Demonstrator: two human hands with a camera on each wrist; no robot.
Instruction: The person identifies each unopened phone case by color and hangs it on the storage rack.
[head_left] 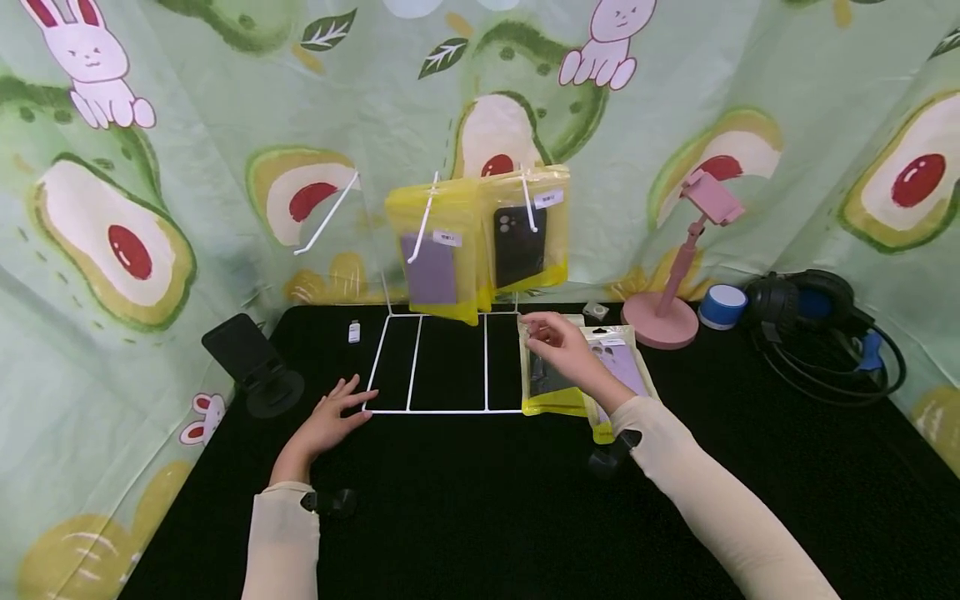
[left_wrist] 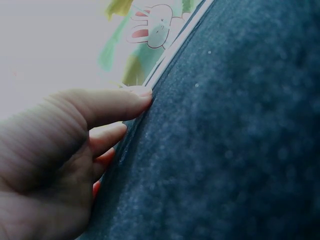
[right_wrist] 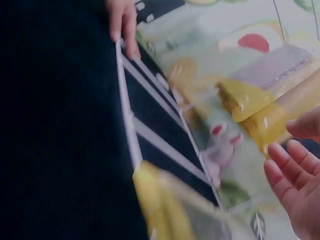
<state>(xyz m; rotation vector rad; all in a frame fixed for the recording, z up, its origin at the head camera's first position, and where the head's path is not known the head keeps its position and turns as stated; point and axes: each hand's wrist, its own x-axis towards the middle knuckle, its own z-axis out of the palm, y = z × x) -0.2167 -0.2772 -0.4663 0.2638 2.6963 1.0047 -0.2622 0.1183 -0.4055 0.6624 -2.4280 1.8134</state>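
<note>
At the centre of the frame, on a black tabletop (head_left: 480,500), a white wire display rack (head_left: 450,367) stands with two yellow phone-case packets hung on its hooks: one with a purple case (head_left: 432,254) and one with a black case (head_left: 522,233). A third hook (head_left: 326,215), to the upper left of them, carries nothing. Two more packets lie flat to the right of the rack's base, one holding a dark case (head_left: 546,383), the other a lilac case (head_left: 622,371), so by the look of it the hanging is about half done.

The right hand (head_left: 564,350) hovers over the top edge of the dark-case packet, fingers bent toward its header; whether they actually pinch it cannot be told, and the right wrist view shows them apart and loose. The left hand (head_left: 330,417) rests flat, fingers straight, at the rack base's lower left corner, apparently steadying it.
</note>
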